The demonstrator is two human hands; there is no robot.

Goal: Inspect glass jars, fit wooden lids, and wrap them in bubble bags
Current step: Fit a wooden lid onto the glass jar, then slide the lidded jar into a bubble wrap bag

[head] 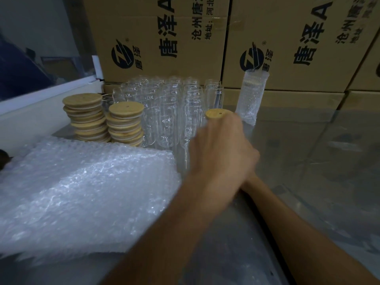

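Both hands meet at the centre of your view: your left hand (222, 149) lies over a wooden lid (218, 114), fingers curled on it, and hides your right hand (249, 177) so I cannot tell its state. At eight o'clock, the bubble bags (82, 194) lie in a soft, light, slippery pile; lift one by its edge. At twelve o'clock, the glass jars (170, 112) stand clustered on the counter (308, 161): stiff, smooth, breakable, so take each round the body, never the rim. At ten o'clock, two lid stacks (102, 120) look light and rigid; pinch them by the edges.
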